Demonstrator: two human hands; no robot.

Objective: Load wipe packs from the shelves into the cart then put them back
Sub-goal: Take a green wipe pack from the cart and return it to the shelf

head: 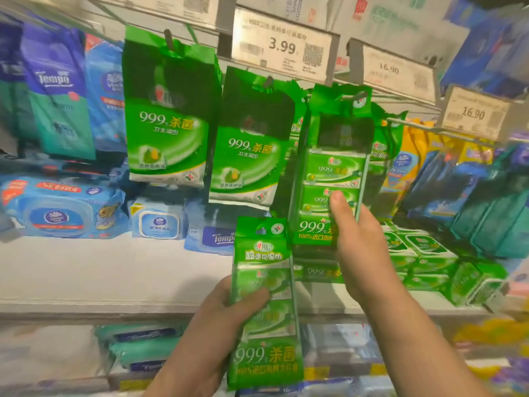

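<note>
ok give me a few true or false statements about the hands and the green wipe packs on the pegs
1. The left hand grips a green multi-pack clear of the pegs. True.
2. The right hand is empty and away from the shelf. False: it holds a hanging green multi-pack, thumb on its front.
3. The price tag above the green packs reads 3.99. True.
4. The two larger green 999 pouches lie flat on the shelf. False: they hang from pegs.
5. A cart is in view. False: none shows.

left hand point(229, 319) holds a wipe pack point(264, 305) low, in front of the shelf point(86, 270) | right hand point(360, 233) on a hanging pack point(333, 167), up and to the right | two more packs point(200, 124) hang to the left
</note>
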